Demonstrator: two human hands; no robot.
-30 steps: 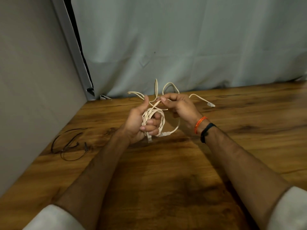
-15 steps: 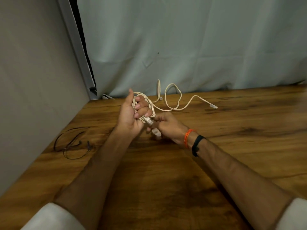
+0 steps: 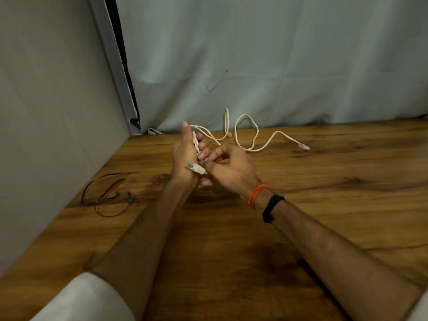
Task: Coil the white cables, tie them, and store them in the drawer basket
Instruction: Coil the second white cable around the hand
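Black cord (image 3: 105,196) slack on table (image 3: 324,205), well left of left hand (image 3: 185,156); out of the way. Left hand curled round coiled white cable (image 3: 195,144); right hand (image 3: 228,167) touching it, pinching connector end (image 3: 195,168). Loose tail beyond right hand: likely light, limp, springy; best gripped across the bundled loops.

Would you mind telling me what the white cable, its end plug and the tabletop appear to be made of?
White cable: seemingly a matte, off-white rubbery plastic jacket; it lies in soft loops.
End plug: probably pale, translucent hard plastic, with a darker tip.
Tabletop: wood or wood-look laminate, with brown grain streaks and a slight sheen; which one cannot be told.
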